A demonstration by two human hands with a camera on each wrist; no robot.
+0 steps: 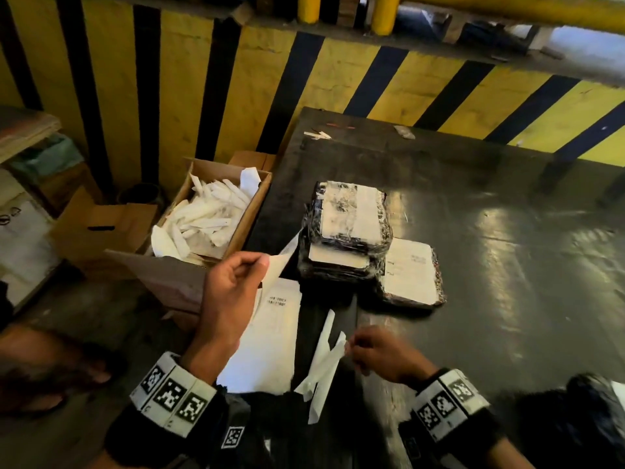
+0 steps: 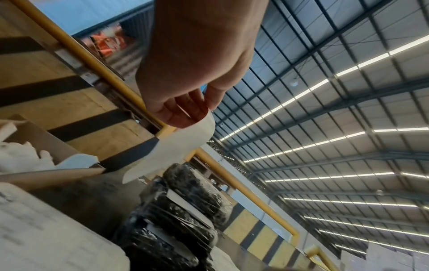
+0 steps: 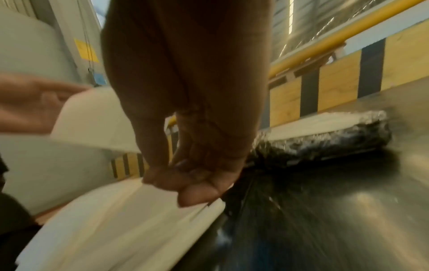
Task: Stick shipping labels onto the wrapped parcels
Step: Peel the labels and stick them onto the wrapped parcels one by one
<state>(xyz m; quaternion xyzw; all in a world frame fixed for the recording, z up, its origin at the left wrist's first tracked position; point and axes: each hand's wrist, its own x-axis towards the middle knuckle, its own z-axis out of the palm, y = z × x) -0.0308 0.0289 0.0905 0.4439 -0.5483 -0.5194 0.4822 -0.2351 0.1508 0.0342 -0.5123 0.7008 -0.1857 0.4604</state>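
My left hand pinches a white shipping label by its edge, raised over the table's left side; the label curls below my fingertips in the left wrist view. My right hand pinches a white backing strip near the table's front; in the right wrist view its fingers are curled on the paper. A stack of black wrapped parcels carrying white labels sits mid-table. One more labelled parcel lies flat beside it. A sheet of labels lies under my left hand.
An open cardboard box full of peeled white backing strips stands left of the dark table. More cardboard boxes sit further left. A yellow and black striped barrier runs behind. A black wrapped bundle shows at the lower right.
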